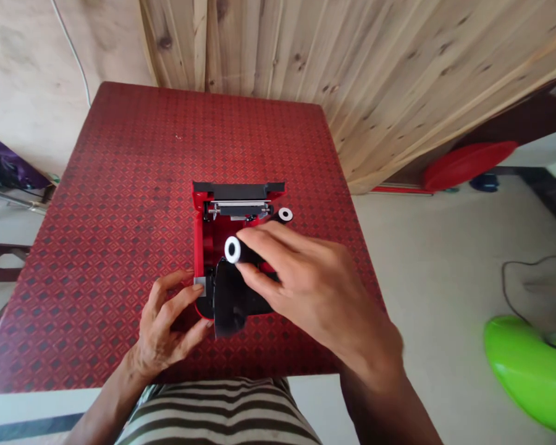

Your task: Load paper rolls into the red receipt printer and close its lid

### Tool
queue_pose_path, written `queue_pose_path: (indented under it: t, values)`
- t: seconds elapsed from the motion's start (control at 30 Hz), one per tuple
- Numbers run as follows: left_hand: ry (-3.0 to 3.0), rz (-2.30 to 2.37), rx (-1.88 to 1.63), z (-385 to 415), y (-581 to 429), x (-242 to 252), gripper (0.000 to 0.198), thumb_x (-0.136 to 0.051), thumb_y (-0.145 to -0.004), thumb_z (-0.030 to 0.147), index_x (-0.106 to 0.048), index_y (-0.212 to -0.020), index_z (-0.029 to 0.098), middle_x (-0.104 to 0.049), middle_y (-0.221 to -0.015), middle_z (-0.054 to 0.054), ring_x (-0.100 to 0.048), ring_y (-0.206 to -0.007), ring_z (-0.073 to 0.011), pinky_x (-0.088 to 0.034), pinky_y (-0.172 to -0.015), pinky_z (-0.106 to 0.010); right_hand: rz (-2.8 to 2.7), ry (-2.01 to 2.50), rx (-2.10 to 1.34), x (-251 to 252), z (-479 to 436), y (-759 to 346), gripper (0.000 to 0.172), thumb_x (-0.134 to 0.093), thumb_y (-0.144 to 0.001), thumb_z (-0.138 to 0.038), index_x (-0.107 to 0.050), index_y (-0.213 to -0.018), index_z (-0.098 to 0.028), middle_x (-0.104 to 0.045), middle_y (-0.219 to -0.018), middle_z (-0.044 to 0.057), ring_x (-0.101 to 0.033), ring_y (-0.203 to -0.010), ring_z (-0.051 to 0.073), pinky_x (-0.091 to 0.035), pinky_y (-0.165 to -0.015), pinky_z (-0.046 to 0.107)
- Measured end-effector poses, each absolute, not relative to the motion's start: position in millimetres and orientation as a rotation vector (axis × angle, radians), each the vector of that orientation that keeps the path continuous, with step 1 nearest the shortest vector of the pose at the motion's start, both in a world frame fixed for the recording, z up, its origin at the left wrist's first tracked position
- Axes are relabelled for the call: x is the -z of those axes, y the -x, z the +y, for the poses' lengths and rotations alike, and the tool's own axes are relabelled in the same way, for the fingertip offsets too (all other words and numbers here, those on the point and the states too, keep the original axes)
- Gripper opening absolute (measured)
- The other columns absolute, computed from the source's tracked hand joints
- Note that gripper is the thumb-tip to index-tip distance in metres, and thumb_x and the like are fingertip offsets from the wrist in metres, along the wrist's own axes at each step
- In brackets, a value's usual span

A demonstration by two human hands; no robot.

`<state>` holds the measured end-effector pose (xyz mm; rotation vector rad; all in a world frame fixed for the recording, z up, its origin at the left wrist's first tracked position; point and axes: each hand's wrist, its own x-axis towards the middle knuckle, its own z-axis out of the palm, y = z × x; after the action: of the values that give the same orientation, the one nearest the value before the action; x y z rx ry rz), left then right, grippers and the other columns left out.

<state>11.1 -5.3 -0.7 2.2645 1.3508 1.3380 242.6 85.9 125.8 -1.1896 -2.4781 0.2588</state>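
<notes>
A small red device (202,235) with its lid open lies on the red patterned table (134,185). My right hand (306,284) is closed round a black roll with a white core (233,250), held over the device's open bay. A black ribbon (229,303) hangs from the roll toward the table's near edge. A second white-cored spool (285,215) shows at the device's far right. My left hand (167,321) rests at the device's near left corner, fingers spread and touching its side.
A wooden plank wall (352,62) rises behind the table. On the floor to the right lie a green object (528,371), a thin cable (514,278) and a red object (467,164). My striped clothing (217,414) shows at the near edge.
</notes>
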Motion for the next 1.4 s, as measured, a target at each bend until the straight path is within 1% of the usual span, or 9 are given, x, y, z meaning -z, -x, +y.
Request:
queue_pose_path:
  t: [0.17,0.3,0.47,0.63,0.83,0.97,1.1,1.3,1.4]
  values:
    - [-2.266,1.364,-1.352,-3,-11,-1,0.051,-0.078,-0.092,0.024,-0.058,-0.139,0.017,-0.064,-0.128,-0.016,-0.067,-0.115,-0.0243,-0.062,-0.091,-0.035,-1.827,1.226,-0.734,-115,59,-304,0.029,-0.084,-0.088,-0.021,-0.076,-0.114,-0.031,-0.073,-0.113,0.000,-0.065,-0.076,0.012,-0.049,-0.059,0.027]
    - [-2.278,1.377,-1.355,-2,-12,-3,0.054,-0.081,-0.088,0.022,-0.059,-0.137,0.017,-0.065,-0.127,-0.015,-0.068,-0.111,-0.0236,-0.062,-0.088,-0.035,-1.426,1.291,-0.971,-69,39,-332,0.028,-0.084,-0.086,-0.022,-0.077,-0.112,-0.032,-0.069,-0.108,0.001,-0.068,-0.088,0.015,-0.057,-0.072,0.027]
    - [-2.280,1.402,-1.363,-2,-12,-2,0.053,-0.081,-0.088,0.024,-0.060,-0.136,0.019,-0.067,-0.126,-0.015,-0.069,-0.109,-0.0239,-0.061,-0.087,-0.036,-1.426,1.439,-1.129,-21,26,-326,0.024,-0.079,-0.087,-0.026,-0.075,-0.111,-0.026,-0.074,-0.103,0.002,-0.072,-0.090,0.018,-0.060,-0.081,0.031]
    - [-2.280,1.417,-1.362,-1,-12,-1,0.054,-0.081,-0.087,0.025,-0.060,-0.137,0.020,-0.067,-0.127,-0.014,-0.069,-0.109,-0.0245,-0.061,-0.087,-0.038,-1.640,1.518,-1.118,-16,26,-319,0.020,-0.071,-0.092,-0.024,-0.073,-0.112,-0.024,-0.075,-0.106,0.005,-0.071,-0.089,0.019,-0.059,-0.082,0.035]
    - [-2.282,1.404,-1.364,-2,-11,-1,0.056,-0.083,-0.084,0.022,-0.061,-0.135,0.017,-0.066,-0.127,-0.015,-0.069,-0.110,-0.0257,-0.060,-0.089,-0.038,-1.628,1.477,-1.303,-32,40,-344,0.053,-0.083,-0.084,-0.031,-0.068,-0.134,-0.023,-0.075,-0.095,0.002,-0.068,-0.074,0.016,-0.058,-0.072,0.033]
    - [-2.282,1.394,-1.361,-2,-10,0,0.057,-0.083,-0.084,0.022,-0.061,-0.136,0.017,-0.066,-0.127,-0.015,-0.068,-0.111,-0.0256,-0.059,-0.089,-0.038,-1.519,1.505,-1.049,-23,81,-351,0.032,-0.071,-0.095,-0.042,-0.075,-0.119,-0.023,-0.079,-0.110,0.008,-0.075,-0.098,0.022,-0.060,-0.088,0.040]
    - [-2.291,1.404,-1.369,-1,-10,-1,0.056,-0.082,-0.085,0.023,-0.061,-0.136,0.018,-0.067,-0.125,-0.014,-0.069,-0.109,-0.0253,-0.060,-0.087,-0.037,-1.695,1.552,-0.810,1,132,-333,0.049,-0.071,-0.090,-0.031,-0.068,-0.138,-0.020,-0.074,-0.131,0.013,-0.072,-0.107,0.024,-0.059,-0.092,0.043]
    - [-2.287,1.393,-1.367,-1,-12,-2,0.054,-0.082,-0.086,0.023,-0.060,-0.136,0.018,-0.067,-0.126,-0.015,-0.069,-0.109,-0.0252,-0.061,-0.088,-0.038,-1.768,1.505,-0.814,8,154,-314,0.035,-0.074,-0.085,-0.036,-0.076,-0.117,-0.021,-0.079,-0.117,0.011,-0.071,-0.109,0.027,-0.055,-0.100,0.049]
    - [-2.276,1.387,-1.371,-1,-13,-2,0.053,-0.080,-0.088,0.022,-0.060,-0.136,0.018,-0.067,-0.126,-0.015,-0.070,-0.109,-0.0251,-0.062,-0.087,-0.037,-1.765,1.435,-0.858,-17,133,-328,0.038,-0.065,-0.094,-0.046,-0.072,-0.123,-0.022,-0.079,-0.117,0.010,-0.074,-0.105,0.025,-0.058,-0.095,0.044]
